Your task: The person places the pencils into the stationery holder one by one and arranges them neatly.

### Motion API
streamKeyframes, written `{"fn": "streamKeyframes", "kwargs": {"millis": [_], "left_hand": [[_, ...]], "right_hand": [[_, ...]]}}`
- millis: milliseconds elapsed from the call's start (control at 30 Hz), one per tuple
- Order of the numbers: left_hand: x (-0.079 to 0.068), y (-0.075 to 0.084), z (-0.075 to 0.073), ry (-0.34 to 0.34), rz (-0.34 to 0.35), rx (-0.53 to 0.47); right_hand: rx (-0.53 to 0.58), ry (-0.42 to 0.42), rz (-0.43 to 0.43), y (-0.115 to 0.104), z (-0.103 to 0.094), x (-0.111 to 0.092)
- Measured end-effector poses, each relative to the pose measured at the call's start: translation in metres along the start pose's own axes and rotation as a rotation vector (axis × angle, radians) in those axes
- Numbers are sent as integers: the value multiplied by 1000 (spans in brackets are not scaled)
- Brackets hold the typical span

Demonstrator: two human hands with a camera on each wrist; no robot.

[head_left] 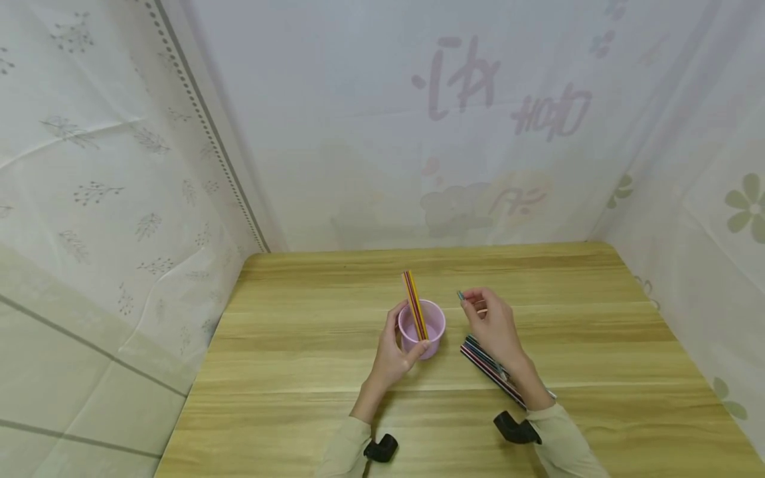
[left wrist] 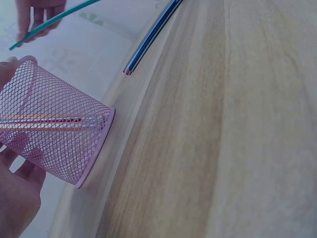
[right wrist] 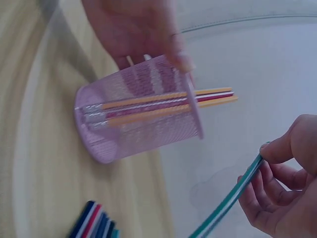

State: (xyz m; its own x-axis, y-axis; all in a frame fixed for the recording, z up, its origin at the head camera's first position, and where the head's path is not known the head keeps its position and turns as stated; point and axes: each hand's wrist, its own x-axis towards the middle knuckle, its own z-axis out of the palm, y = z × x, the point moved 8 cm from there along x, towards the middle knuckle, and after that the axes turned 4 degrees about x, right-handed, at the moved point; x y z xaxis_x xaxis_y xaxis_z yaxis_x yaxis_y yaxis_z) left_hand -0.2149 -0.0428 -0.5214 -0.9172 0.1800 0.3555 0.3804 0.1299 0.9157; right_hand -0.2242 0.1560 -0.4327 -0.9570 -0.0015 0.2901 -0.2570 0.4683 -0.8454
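My left hand (head_left: 390,358) grips a pink mesh pencil cup (left wrist: 64,96) round its side, with the thumb at the rim. Several striped pencils (head_left: 414,302) in yellow-orange and dark red lean inside the cup and stick out past the rim. To the right of the cup, my right hand (head_left: 497,328) pinches a green pencil (right wrist: 228,201) between thumb and fingertips near one end. That pencil is in the air, and its far end points toward the cup's mouth in the left wrist view. Below the right hand lies a bundle of dark striped pencils (head_left: 487,368), partly hidden by the forearm.
The wood-grain table (head_left: 287,372) meets a pale printed cloth (head_left: 335,133) behind it, with more cloth on both sides. Black curved pieces sit at the left wrist (head_left: 381,449) and right wrist (head_left: 515,428).
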Motion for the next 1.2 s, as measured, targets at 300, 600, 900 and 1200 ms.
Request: {"fn": "streamKeyframes", "kwargs": {"millis": [300,600,900,1200], "left_hand": [[-1,-1,1,-4,-17,-9],[-2,0,0,-14,-22,1],[-1,2,-1,-4,-32,1],[-1,0,1,-15,-45,8]], "right_hand": [[40,37,-62,-36,-6,13],[89,24,-124,-71,-5,29],[240,36,-171,-102,-3,47],[298,22,-194,-103,13,58]]}}
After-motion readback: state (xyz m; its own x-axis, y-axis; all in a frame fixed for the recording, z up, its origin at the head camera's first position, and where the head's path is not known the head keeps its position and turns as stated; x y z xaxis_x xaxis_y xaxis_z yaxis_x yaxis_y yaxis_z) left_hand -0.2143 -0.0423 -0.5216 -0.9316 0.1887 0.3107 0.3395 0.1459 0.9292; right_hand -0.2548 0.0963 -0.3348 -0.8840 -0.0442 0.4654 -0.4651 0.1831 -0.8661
